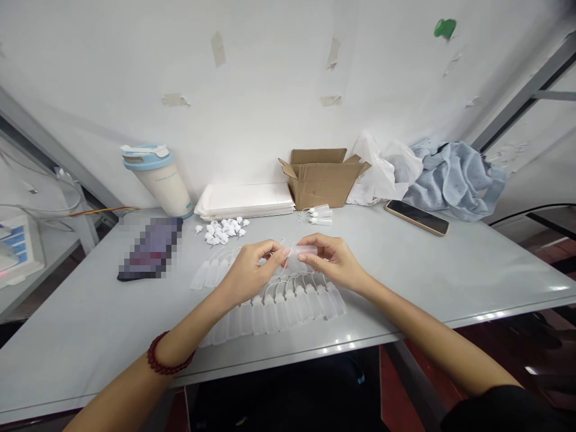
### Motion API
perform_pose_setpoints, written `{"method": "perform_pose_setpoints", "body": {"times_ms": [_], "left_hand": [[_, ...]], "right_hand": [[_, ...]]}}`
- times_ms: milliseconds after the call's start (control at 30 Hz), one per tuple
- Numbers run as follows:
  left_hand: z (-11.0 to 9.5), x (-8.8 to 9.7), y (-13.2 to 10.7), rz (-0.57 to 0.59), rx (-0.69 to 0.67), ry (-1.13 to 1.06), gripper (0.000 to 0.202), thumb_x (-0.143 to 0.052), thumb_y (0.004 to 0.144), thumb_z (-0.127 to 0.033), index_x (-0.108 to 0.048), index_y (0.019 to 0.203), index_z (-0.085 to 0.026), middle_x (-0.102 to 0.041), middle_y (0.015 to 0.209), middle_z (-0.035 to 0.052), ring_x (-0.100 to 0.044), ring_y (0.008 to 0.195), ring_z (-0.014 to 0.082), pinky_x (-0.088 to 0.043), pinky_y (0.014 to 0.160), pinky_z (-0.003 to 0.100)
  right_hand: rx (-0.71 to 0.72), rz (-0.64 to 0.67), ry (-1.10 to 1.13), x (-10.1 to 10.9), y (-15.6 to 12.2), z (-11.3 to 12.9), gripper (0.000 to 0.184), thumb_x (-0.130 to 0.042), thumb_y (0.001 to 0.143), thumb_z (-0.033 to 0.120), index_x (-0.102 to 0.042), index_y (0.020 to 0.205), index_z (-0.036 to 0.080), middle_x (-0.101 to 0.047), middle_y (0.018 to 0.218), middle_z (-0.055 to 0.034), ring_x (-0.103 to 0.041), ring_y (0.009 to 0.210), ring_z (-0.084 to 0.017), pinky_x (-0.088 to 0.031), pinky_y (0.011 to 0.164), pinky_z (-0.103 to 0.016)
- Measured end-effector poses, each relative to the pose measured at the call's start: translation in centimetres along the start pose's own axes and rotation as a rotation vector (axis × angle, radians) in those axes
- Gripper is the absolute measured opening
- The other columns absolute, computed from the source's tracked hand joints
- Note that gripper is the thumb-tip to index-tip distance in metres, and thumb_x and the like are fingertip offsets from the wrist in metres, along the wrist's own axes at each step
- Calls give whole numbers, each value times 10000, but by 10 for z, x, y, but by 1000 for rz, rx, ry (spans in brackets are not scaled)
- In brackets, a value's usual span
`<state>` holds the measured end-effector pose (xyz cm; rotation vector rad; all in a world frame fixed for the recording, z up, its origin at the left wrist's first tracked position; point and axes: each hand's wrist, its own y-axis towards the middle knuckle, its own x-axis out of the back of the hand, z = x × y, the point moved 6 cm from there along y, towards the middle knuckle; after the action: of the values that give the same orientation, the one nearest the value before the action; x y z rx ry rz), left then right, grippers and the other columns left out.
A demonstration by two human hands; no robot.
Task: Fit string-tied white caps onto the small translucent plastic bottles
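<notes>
A tall cup [164,183] stands left of a heap of little white caps [225,230] on the bench [427,270]. Next, the left hand [252,267] pinches its fingers together at one end of a clear bottle [308,249], held sideways above rows of bottles [271,315]. The right hand [337,259] has its fingers closed around the other end, left of a phone [417,217].

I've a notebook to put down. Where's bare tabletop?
The glossy grey table is bare right of the right hand, before the tan-cased black phone, and in front of the dark pixelated item. Crowded: middle, with translucent plastic bottles; back, from cream tumbler to crumpled blue cloth.
</notes>
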<state>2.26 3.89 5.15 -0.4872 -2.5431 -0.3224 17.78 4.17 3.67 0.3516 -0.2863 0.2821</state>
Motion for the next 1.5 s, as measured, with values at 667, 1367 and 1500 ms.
{"method": "perform_pose_setpoints", "body": {"times_ms": [667, 1367, 1500], "left_hand": [[-6, -6, -3, 1, -71, 33, 248, -517, 887, -399, -659, 884, -196, -683, 864, 24, -603, 774, 165, -451, 595, 241], [-4, -6, -3, 11, 7, -50, 285, -537, 866, -394, -716, 776, -191, -673, 677, 1, -578, 607, 138, -438, 548, 239], [-6, -4, -4, -40, -11, -46, 258, -555, 854, -383, -709, 786, -187, -702, 745, 11, -613, 688, 160, -461, 593, 243]], "right_hand": [[-141, 66, 213, 0, 0, -7, 376, -569, 847, 490, -555, 674, 156, -393, 502, 69, -322, 421, -49, -282, 417, -206], [-23, -3, -55, 3, -2, -1, 375, -499, 891, 483, -620, 757, 154, -402, 502, 54, -334, 456, -76, -287, 457, -229], [-126, 33, 77, 1, -1, -6, 399, -512, 871, 522, -584, 719, 159, -391, 481, 64, -351, 436, -73, -309, 450, -223]]}}
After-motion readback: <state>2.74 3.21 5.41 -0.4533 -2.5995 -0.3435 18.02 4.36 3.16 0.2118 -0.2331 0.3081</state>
